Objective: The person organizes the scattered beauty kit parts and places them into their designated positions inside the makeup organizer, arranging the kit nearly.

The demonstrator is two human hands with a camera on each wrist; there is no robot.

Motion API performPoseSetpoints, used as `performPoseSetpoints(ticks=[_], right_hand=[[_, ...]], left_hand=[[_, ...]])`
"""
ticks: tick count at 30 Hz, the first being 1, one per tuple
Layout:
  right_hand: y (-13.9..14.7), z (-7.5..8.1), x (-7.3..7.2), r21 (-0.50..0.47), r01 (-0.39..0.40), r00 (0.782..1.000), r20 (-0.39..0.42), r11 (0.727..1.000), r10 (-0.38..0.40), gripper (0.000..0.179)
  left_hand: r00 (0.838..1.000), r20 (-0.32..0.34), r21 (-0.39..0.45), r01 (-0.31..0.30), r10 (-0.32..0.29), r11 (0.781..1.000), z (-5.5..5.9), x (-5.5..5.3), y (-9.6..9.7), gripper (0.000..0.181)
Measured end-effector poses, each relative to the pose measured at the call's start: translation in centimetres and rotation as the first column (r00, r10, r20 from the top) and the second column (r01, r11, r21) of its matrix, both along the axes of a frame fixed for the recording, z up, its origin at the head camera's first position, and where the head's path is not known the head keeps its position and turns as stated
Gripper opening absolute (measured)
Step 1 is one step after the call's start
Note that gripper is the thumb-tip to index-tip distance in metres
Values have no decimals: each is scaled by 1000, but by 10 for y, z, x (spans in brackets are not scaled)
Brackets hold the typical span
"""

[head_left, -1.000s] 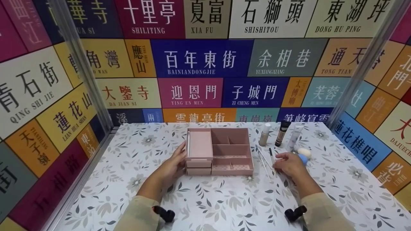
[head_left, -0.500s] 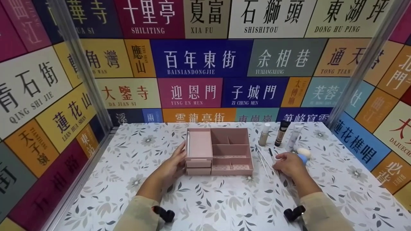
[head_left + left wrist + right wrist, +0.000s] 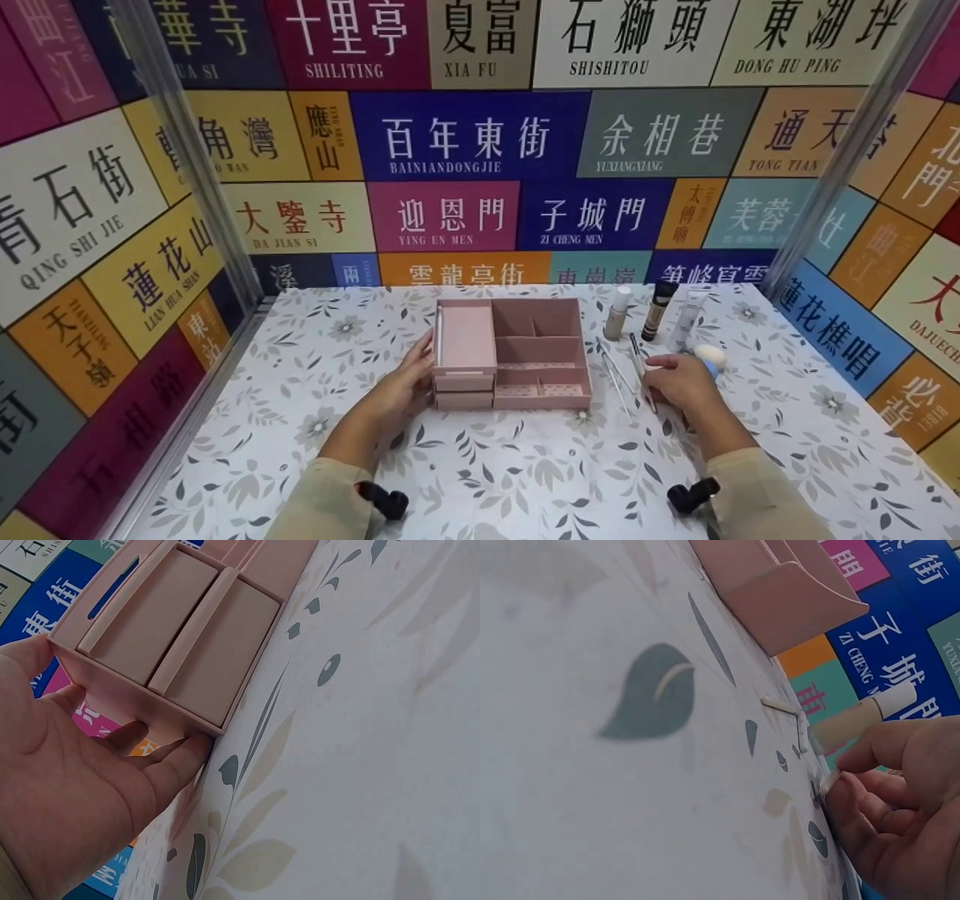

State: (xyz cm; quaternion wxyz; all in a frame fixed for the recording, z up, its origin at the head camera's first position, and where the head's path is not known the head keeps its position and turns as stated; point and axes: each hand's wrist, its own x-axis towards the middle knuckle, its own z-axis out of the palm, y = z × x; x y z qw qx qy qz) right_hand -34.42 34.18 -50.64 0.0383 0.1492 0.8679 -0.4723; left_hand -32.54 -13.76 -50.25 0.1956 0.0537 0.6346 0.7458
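Note:
A pink desktop organizer (image 3: 544, 391) with two small drawers and several open compartments stands mid-table. My left hand (image 3: 405, 384) rests its fingertips against the organizer's left side; in the left wrist view the fingers (image 3: 176, 765) are extended along that side wall, not curled round it. To the right, my right hand (image 3: 682, 386) pinches a thin stick with a dark end (image 3: 637, 351), which looks like a slim makeup brush. Only a pale tip (image 3: 830, 781) of it shows between thumb and forefinger in the right wrist view. Beside it lie other thin pale sticks (image 3: 616, 379).
Behind the right hand stand a white-capped bottle (image 3: 616, 315), a black-capped tube (image 3: 656, 313) and a pale tube (image 3: 685, 322). A cream sponge (image 3: 711, 355) and a partly hidden blue one (image 3: 709, 367) lie beside that hand. Sign-printed walls enclose the table.
The dark-ended stick has shifted slightly away and to the right with my right hand, farther from the other sticks. My left hand and the organizer have not moved.

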Motion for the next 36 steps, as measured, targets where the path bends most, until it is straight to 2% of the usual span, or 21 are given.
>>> performPoseSetpoints(ticks=[5, 8, 11, 17, 22, 25, 28, 32, 36], right_hand=[[-2, 3, -1, -201, 35, 999, 45, 979, -26, 60], [-4, 6, 1, -290, 17, 999, 49, 957, -3, 63], [-8, 10, 3, -389, 11, 999, 42, 921, 6, 64], [-20, 22, 9, -557, -39, 999, -9, 829, 41, 60], [-29, 30, 13, -612, -91, 996, -47, 786, 78, 58], [-34, 34, 17, -624, -116, 993, -76, 773, 87, 49], [-40, 36, 20, -613, -128, 992, -95, 779, 89, 43], [-53, 43, 23, -584, -140, 990, -102, 799, 99, 50], [-71, 50, 24, -578, -180, 984, -120, 796, 135, 55]], left_hand=[[1000, 1, -3, -2, 2, 1000, 2, 0, 0, 61], [1000, 7, -18, -7, 7, 1000, 2, 0, 0, 61], [1000, 12, -28, -9, 9, 1000, 3, 0, 0, 61], [999, 34, -39, -12, 13, 999, 3, 0, 0, 61], [1000, 16, -27, 3, -2, 1000, 3, 0, 0, 61], [1000, -9, -26, 17, -17, 1000, 3, 0, 0, 63], [1000, -13, -35, 18, -19, 999, 3, 0, 0, 64], [1000, -3, -42, 14, -14, 999, 4, 0, 0, 63], [1000, 5, -35, 12, -12, 999, 3, 0, -1, 62]])
